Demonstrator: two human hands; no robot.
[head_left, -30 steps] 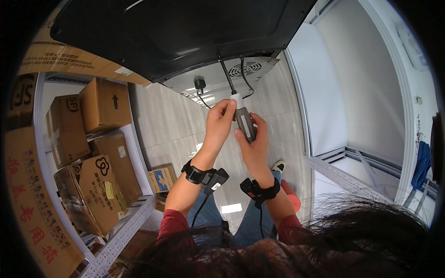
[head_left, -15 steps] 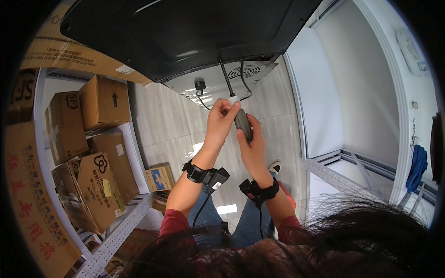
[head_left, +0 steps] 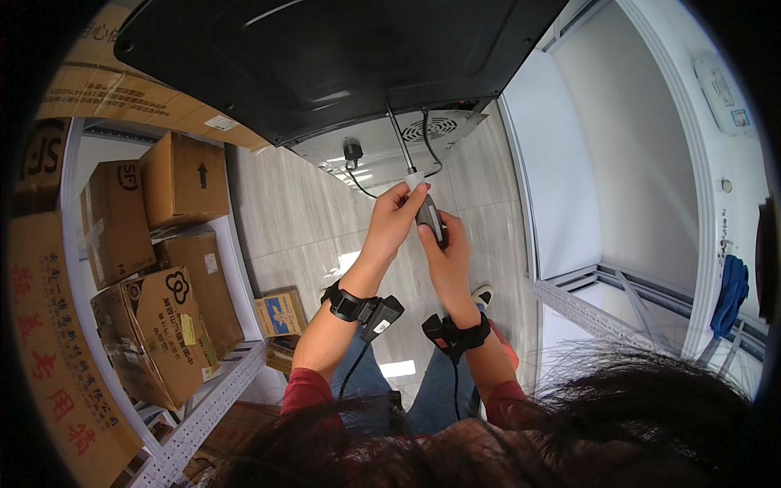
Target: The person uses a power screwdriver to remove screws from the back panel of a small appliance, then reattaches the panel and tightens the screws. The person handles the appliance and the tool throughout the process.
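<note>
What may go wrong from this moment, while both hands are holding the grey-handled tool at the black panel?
1. The tool has a long, thin shaft that reaches the black panel at a slant; its tip is not visible, so it might slip and scratch the surface.
2. A black cable runs close beside the shaft, so a slip might catch it.
3. The lead hanging from the left wrist strap might snag.

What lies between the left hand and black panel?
In the head view, the thin shaft and white collar of the grey-handled tool span from the left hand to the black panel.
</note>
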